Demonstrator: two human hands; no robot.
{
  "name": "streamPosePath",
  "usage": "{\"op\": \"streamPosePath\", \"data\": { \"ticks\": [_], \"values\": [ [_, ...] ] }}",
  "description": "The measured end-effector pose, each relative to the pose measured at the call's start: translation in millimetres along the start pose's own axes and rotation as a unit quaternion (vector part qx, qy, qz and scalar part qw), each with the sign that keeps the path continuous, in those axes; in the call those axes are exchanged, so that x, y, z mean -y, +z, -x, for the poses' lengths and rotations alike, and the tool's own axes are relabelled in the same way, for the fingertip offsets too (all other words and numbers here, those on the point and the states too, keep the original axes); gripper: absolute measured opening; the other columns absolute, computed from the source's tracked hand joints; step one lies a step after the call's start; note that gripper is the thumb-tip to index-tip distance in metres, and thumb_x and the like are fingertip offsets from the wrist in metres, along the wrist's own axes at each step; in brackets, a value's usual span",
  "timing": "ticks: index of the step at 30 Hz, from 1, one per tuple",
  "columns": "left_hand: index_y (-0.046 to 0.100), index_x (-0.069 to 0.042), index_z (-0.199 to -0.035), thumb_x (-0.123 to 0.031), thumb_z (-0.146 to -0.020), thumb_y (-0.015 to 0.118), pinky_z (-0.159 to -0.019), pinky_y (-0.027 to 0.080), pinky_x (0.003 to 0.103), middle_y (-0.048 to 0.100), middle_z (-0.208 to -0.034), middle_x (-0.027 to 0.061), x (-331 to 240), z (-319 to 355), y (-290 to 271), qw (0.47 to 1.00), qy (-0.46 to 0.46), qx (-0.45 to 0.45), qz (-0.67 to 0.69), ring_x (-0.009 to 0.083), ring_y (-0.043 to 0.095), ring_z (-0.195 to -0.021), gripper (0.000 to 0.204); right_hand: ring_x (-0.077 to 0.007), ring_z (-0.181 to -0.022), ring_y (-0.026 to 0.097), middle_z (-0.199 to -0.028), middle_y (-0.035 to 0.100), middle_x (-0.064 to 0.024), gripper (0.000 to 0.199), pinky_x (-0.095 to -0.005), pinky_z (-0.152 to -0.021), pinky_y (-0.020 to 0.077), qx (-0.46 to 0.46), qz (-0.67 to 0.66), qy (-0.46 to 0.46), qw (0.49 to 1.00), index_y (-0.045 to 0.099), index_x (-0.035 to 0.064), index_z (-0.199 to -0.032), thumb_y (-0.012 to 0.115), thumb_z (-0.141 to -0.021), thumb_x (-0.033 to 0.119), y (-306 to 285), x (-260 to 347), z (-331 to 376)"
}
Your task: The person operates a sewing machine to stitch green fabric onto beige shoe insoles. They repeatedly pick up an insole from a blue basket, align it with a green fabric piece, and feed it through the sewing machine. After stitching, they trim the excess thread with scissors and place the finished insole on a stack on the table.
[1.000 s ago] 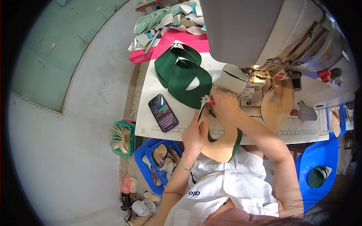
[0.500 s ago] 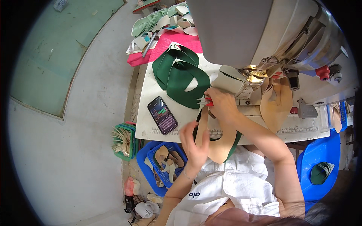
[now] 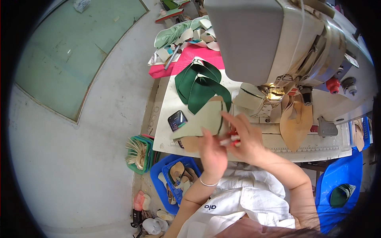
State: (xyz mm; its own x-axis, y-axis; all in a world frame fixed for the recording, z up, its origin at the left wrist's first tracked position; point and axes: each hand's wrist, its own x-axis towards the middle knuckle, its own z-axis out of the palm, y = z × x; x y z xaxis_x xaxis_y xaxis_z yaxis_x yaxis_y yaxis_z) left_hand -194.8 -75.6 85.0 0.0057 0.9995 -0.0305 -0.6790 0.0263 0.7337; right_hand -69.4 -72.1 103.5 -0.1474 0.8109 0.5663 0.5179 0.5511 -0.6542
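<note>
A pale-lined shoe upper piece [image 3: 200, 121] with a tan face and dark green edge is raised over the table, partly covering the phone [image 3: 177, 120]. My left hand [image 3: 213, 152] is at its lower edge, gripping it, though its fingertips are partly blurred. Small red-handled thread snips [image 3: 235, 139] are held in my right hand [image 3: 251, 139], whose index finger reaches to the piece's right edge. Behind the piece lie folded dark green upper pieces [image 3: 203, 85] on the white table [image 3: 168, 137].
A sewing machine [image 3: 254, 43] with a lit needle area stands at right, a tan piece [image 3: 295, 123] beside it. Scraps lie on a pink sheet [image 3: 194, 57] at the back. Blue baskets [image 3: 158, 168] and a green basket [image 3: 149, 152] stand below left; a blue tub [image 3: 345, 170] is at right.
The upper piece has been lifted from my lap and turned, its pale lining now showing over the phone. Both hands have moved with it. The view has shifted slightly.
</note>
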Motion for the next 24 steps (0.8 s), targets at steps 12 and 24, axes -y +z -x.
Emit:
{"op": "streamPosePath", "data": {
  "ticks": [12, 24],
  "values": [
    [0.044, 0.004, -0.124, -0.005, -0.074, 0.072, -0.094, 0.046, 0.037, 0.056, -0.117, 0.0114, -10.8, -14.7, -24.8, 0.987, -0.022, 0.159, -0.015, 0.0218, 0.057, -0.106, 0.058, -0.0259, -0.077, 0.063, -0.091, 0.061, -0.0103, 0.021, -0.0325, -0.059, 0.0486, 0.013, -0.15, -0.013, 0.988, 0.061, 0.0012, -0.086, 0.071, -0.067, 0.001, -25.5, -21.8, 4.2],
    [0.045, 0.004, -0.122, -0.012, -0.069, 0.078, -0.09, 0.043, 0.029, 0.057, -0.111, 0.0091, -0.3, -1.3, -36.8, 0.985, -0.044, 0.136, -0.1, 0.0172, 0.057, -0.1, 0.064, -0.0205, -0.066, 0.056, -0.08, 0.06, -0.0095, 0.012, -0.0295, -0.06, 0.0458, 0.058, -0.269, 0.059, 0.96, 0.062, -0.0022, -0.086, 0.068, -0.077, 0.002, -18.5, -23.6, 35.8]
  ]
}}
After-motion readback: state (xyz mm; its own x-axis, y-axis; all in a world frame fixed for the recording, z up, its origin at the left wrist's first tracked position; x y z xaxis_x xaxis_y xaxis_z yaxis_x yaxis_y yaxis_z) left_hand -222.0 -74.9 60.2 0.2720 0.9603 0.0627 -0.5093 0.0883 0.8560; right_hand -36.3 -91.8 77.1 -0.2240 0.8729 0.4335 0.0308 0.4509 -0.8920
